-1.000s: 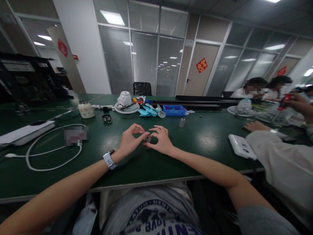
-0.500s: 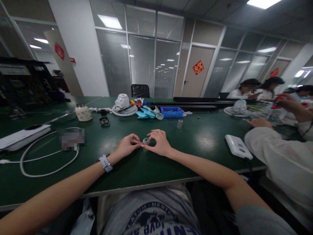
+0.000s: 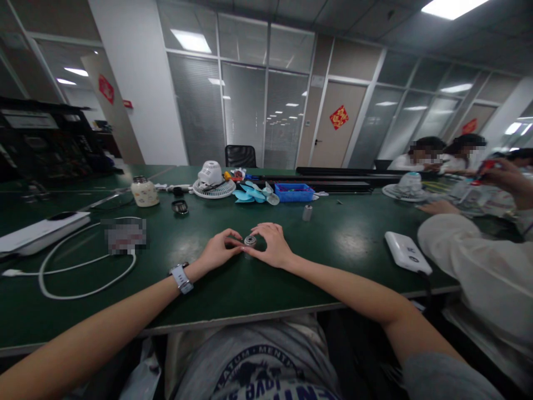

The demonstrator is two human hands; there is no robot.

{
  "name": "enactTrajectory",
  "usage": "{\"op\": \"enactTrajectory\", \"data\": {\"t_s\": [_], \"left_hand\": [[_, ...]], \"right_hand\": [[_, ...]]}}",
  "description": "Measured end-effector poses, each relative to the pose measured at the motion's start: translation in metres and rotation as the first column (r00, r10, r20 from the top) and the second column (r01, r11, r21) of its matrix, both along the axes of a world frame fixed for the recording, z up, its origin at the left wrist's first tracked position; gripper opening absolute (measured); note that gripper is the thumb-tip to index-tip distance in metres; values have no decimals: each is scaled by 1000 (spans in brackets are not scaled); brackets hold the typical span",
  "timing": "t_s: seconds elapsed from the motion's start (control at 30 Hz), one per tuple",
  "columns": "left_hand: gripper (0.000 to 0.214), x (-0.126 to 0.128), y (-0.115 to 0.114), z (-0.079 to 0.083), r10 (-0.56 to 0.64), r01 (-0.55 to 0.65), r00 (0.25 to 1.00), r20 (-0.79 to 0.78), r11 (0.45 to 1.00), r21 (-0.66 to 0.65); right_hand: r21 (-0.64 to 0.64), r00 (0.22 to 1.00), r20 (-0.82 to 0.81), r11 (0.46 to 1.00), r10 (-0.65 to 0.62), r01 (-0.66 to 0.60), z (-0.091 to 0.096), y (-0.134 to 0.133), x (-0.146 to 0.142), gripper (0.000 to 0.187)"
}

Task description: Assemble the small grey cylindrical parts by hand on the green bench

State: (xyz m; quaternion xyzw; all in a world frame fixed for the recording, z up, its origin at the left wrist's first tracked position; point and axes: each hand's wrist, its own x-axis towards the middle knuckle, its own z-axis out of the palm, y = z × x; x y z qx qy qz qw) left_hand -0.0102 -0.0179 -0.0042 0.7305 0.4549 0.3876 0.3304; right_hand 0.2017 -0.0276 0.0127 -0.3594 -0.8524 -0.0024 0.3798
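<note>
A small round metal part (image 3: 250, 240), ringed on top with a hole in its middle, sits low at the table between my two hands. Thumb and fingers of my right hand (image 3: 271, 244) curl round its right side and close on it. From the left, my left hand (image 3: 221, 248) pinches at its near left edge, the fingertips meeting the right thumb there. The part's lower end is mostly hidden by the thumbs. Beyond my right hand a silver metal cylinder (image 3: 307, 213) stands upright on the green table (image 3: 333, 250).
Farther back are a white fan body on its grille (image 3: 214, 186), light-blue fan blades (image 3: 250, 192) and a blue basket (image 3: 293, 193). A black ring-shaped part (image 3: 180, 207) and a patterned bottle (image 3: 145, 191) lie left. A white power bank (image 3: 407, 251) rests near a co-worker's sleeve (image 3: 447, 239).
My hands stay round the metal part in nearly the same pose. The whole view has shifted slightly. On the right, the co-worker's raised hand with a red tool has moved a little.
</note>
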Motion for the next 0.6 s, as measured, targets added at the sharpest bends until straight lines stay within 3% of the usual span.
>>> {"op": "enactTrajectory", "data": {"t_s": [0.33,0.47,0.6], "left_hand": [[37,0,1,0,125,-122,991,-55,991,45],[35,-1,1,1,161,-158,986,-52,986,46],[32,0,-1,2,169,-167,984,-46,985,50]], "right_hand": [[66,996,48,995,-73,70,11,4,6,37],[126,959,37,953,-281,274,25,42,31,42],[161,856,69,852,-513,498,32,100,69,43]]}}
